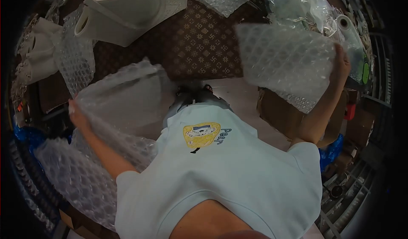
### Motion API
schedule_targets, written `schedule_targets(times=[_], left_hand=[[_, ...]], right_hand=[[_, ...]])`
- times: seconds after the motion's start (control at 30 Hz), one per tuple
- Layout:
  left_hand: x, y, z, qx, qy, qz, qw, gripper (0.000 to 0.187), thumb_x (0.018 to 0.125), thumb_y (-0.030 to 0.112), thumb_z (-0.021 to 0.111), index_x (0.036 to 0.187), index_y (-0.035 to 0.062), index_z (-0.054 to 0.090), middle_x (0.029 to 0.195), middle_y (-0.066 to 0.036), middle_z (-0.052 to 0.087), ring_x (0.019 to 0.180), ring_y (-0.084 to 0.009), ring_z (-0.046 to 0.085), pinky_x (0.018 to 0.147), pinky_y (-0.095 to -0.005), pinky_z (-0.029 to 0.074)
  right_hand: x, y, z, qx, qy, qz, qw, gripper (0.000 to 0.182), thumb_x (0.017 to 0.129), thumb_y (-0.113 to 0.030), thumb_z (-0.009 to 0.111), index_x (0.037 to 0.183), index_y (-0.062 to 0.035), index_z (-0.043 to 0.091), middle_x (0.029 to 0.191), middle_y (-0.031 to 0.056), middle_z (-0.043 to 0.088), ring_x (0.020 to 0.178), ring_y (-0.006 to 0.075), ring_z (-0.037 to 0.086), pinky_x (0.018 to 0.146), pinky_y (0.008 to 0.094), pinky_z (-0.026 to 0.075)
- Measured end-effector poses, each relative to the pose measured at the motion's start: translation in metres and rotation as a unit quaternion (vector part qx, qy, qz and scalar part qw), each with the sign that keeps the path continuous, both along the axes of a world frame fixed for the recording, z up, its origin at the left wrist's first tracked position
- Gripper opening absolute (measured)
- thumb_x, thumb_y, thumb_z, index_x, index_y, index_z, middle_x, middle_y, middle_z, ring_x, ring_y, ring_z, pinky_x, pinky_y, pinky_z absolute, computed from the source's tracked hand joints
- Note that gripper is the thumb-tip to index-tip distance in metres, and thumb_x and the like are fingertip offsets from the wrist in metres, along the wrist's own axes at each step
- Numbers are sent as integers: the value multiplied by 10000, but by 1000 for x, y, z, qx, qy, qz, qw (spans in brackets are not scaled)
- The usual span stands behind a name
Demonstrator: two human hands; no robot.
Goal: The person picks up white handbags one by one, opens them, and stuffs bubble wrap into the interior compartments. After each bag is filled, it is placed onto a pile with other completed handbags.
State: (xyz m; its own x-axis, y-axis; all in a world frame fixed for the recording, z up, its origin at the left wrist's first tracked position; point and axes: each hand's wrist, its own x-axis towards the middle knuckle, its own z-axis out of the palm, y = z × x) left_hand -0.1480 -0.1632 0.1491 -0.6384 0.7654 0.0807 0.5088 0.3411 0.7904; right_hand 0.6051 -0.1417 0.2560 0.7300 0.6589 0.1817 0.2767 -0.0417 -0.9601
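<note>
My left hand (pixel 77 115) is out at the left, its fingers closed on the edge of a large bubble wrap sheet (pixel 127 92). That sheet hangs loosely toward my legs, and more bubble wrap (pixel 76 171) bunches beneath my forearm. Raised at the right, my right hand (pixel 341 64) pinches the side edge of a smaller bubble wrap piece (pixel 284 58). This piece spreads inward from the hand, slightly blurred, over the table's right part. The two pieces are apart from each other. Part of each hand's fingers is hidden by the wrap or dim.
A brown patterned table cover (pixel 204 43) lies ahead. White bags (pixel 140 13) stand at the back left, with a bubble wrap strip (pixel 76 52) beside them. Clear plastic packaging (pixel 293 5) piles up at the back right. A cardboard box (pixel 280 115) sits below the right-hand piece.
</note>
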Motion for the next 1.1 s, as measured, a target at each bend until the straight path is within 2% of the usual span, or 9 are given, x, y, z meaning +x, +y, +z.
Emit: schedule_targets(times=[0.1, 0.23, 0.3, 0.4, 0.6, 0.7, 0.83, 1.03, 1.1], left_hand=[[-23, -28, 24, 87, -162, 99, 978, 403, 898, 345, 515, 1002, -28, 630, 1146, -101, 578, 993, -153, 538, 859, -268, 401], [87, -13, 90, -39, -43, -355, 933, 531, 733, 322, 727, 1087, -35, 558, 949, -53, 599, 855, -129, 544, 775, -258, 423], [188, 2, 100, -36, -80, -478, 874, 538, 711, 294, 740, 1110, -4, 535, 934, -39, 564, 856, -116, 523, 763, -244, 417], [271, 25, 77, -92, -81, -573, 810, 497, 729, 277, 727, 1110, 24, 531, 912, -23, 543, 853, -99, 506, 756, -229, 405], [232, 58, 25, -181, -210, -399, 874, 342, 832, 302, 634, 1043, 37, 588, 791, 0, 560, 744, -104, 520, 730, -233, 403], [172, 63, 32, -182, -224, -220, 932, 435, 791, 321, 671, 1051, -19, 592, 940, -80, 612, 787, -170, 574, 748, -262, 435], [110, 55, 29, -195, -207, -109, 952, 519, 772, 328, 688, 1074, -77, 567, 966, -122, 617, 852, -203, 591, 751, -300, 459], [68, 50, 22, -226, -205, -15, 952, 570, 787, 246, 675, 1202, -80, 461, 949, -126, 615, 813, -217, 595, 718, -314, 476], [99, 38, 55, -25, -40, -214, 976, 619, 789, 199, 689, 1293, -25, 408, 958, -99, 608, 739, -181, 576, 680, -278, 471]], right_hand=[[6, 9, -5, 9, -106, -32, 994, 226, 851, -208, 632, 913, 4, 676, 792, 19, 655, 675, 72, 568, 629, 218, 451], [-128, 44, -14, -59, -241, 400, 882, 133, 844, -171, 613, 912, -82, 685, 750, 55, 672, 631, 85, 590, 588, 254, 464], [-205, 52, -16, -75, -320, 565, 757, 88, 759, -223, 651, 812, -164, 689, 697, 54, 639, 619, 241, 607, 555, 316, 469], [-284, 55, -15, 32, -330, 667, 667, 140, 750, -266, 666, 779, -129, 675, 690, 75, 619, 631, 251, 594, 562, 346, 460], [-243, 50, -46, 87, -353, 549, 753, 441, 717, -368, 681, 1092, -148, 609, 1006, 54, 639, 890, 213, 609, 707, 318, 486], [-146, 37, -62, -267, -320, 537, 733, 692, 660, -584, 664, 1161, -122, 549, 800, 79, 647, 838, 284, 619, 712, 379, 464], [-53, 23, -110, -391, -243, 480, 747, 425, 711, -468, 688, 795, -56, 625, 620, 57, 543, 580, 187, 497, 573, 315, 397], [-81, 34, -114, -335, -99, 518, 780, 265, 738, -306, 719, 735, -58, 626, 554, 28, 456, 534, 86, 413, 529, 253, 343], [-96, 38, -101, -344, -132, 524, 768, 249, 744, -292, 716, 745, -56, 636, 558, 28, 479, 532, 87, 422, 531, 256, 355]])
